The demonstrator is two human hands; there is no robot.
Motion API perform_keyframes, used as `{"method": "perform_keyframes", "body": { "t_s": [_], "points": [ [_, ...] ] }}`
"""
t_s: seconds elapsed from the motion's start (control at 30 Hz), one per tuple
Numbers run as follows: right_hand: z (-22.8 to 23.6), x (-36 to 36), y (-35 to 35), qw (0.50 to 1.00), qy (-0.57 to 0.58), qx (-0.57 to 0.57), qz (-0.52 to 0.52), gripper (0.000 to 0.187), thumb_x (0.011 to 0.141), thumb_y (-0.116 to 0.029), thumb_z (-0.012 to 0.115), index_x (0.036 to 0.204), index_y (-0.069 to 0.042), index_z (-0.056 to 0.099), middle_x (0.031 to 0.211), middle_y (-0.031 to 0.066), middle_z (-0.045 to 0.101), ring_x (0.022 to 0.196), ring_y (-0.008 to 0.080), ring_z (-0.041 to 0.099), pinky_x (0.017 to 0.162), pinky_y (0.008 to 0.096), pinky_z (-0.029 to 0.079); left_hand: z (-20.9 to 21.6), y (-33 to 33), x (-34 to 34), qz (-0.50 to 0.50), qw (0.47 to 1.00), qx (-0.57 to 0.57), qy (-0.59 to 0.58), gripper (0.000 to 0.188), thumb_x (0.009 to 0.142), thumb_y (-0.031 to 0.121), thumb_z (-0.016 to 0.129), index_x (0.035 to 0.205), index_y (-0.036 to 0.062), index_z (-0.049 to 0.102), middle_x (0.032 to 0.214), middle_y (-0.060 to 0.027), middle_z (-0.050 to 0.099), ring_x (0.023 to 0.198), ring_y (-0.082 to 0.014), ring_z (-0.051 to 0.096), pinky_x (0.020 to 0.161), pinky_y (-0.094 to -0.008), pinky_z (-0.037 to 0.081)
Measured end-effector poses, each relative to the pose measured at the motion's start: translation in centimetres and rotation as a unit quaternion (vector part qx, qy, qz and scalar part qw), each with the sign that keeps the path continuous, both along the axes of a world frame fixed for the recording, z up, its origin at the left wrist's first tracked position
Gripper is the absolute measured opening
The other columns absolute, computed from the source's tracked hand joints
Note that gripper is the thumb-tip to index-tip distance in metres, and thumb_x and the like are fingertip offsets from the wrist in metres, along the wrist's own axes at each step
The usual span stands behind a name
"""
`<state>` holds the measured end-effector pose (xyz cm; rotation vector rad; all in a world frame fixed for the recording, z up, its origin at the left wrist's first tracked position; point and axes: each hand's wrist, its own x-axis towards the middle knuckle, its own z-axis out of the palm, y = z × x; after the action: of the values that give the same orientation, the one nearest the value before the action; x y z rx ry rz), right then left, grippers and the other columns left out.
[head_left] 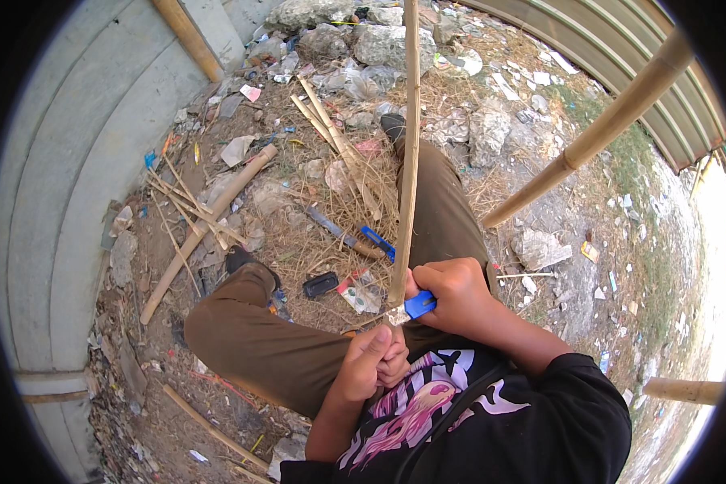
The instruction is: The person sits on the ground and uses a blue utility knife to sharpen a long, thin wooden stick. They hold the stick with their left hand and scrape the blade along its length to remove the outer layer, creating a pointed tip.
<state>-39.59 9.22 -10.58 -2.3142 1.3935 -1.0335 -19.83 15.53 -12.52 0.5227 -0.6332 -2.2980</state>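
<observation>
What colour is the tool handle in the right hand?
The tool handle in the right hand is blue, seen best in the head view.

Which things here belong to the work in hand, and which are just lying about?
In the work:
- long bamboo strip
- blue tool in the right hand
- curled left hand near the strip's lower end

Apparently just lying about:
- black case
- pale rock
- second blue tool, possibly related but unused

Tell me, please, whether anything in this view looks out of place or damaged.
Yes: whitish scraps litter the brown dirt ground, and what looks like a grey-bladed, brown-handled knife lies loose among dry straw-coloured fibres beside a blue plastic tool, where it could be overlooked.
</observation>
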Motion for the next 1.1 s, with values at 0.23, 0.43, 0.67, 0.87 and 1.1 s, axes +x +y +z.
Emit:
{"method": "perform_keyframes", "body": {
  "t_s": [0.23, 0.43, 0.67, 0.87, 1.1],
  "points": [
    [-0.7, 0.2, -1.2, 0.997, 0.025, -0.053, -0.049, 0.033, 0.088, -0.016, 0.066, 0.059, -0.009, 0.054, 0.051, 0.0089, 0.054, 0.043, 0.0303, 0.057, 0.042, 0.0414, 0.045, 0.4, -0.1, -0.2, 0.013, 1.0, 0.002, -0.019, 0.045, 0.108, 0.046, 0.037, 0.081, 0.0098, 0.039, 0.059, 0.0053, 0.027, 0.047, -0.0042, 0.022, 0.043, -0.0227, 0.017],
    [-0.6, 1.2, -2.5, 0.995, 0.035, -0.073, -0.053, 0.032, 0.087, -0.016, 0.068, 0.058, -0.008, 0.055, 0.052, 0.0092, 0.056, 0.044, 0.0302, 0.059, 0.042, 0.0405, 0.045, 0.5, -0.2, 0.2, 0.055, 0.997, -0.01, -0.044, 0.044, 0.109, 0.045, 0.037, 0.082, 0.0107, 0.039, 0.059, 0.0049, 0.028, 0.046, -0.0042, 0.021, 0.041, -0.0231, 0.017],
    [-0.8, 1.9, -3.3, 0.995, 0.03, -0.072, -0.062, 0.033, 0.088, -0.011, 0.067, 0.058, -0.006, 0.052, 0.053, 0.0119, 0.053, 0.046, 0.0329, 0.056, 0.045, 0.0427, 0.043, 0.5, -0.2, 0.3, 0.096, 0.992, -0.011, -0.087, 0.043, 0.109, 0.043, 0.036, 0.082, 0.0103, 0.039, 0.059, 0.0045, 0.029, 0.045, -0.0038, 0.023, 0.04, -0.0226, 0.017],
    [1.1, -1.1, -7.3, 0.979, -0.035, 0.017, -0.2, 0.02, 0.082, -0.015, 0.071, 0.067, -0.006, 0.061, 0.058, 0.014, 0.059, 0.052, 0.0353, 0.059, 0.051, 0.0435, 0.046, 0.5, 0.2, -0.8, 0.087, 0.987, -0.024, -0.131, 0.044, 0.109, 0.044, 0.036, 0.081, 0.0102, 0.039, 0.058, 0.0045, 0.028, 0.046, -0.0043, 0.022, 0.041, -0.0232, 0.018],
    [2.1, -2.0, -6.2, 0.99, 0.014, 0.06, -0.129, 0.023, 0.088, -0.021, 0.068, 0.072, -0.006, 0.065, 0.06, 0.017, 0.06, 0.058, 0.0393, 0.061, 0.056, 0.046, 0.05, 0.4, 0.4, -0.7, 0.049, 0.993, -0.021, -0.107, 0.039, 0.11, 0.038, 0.039, 0.084, 0.0085, 0.043, 0.064, 0.0057, 0.031, 0.052, -0.0035, 0.028, 0.046, -0.0216, 0.022]
  ]
}}
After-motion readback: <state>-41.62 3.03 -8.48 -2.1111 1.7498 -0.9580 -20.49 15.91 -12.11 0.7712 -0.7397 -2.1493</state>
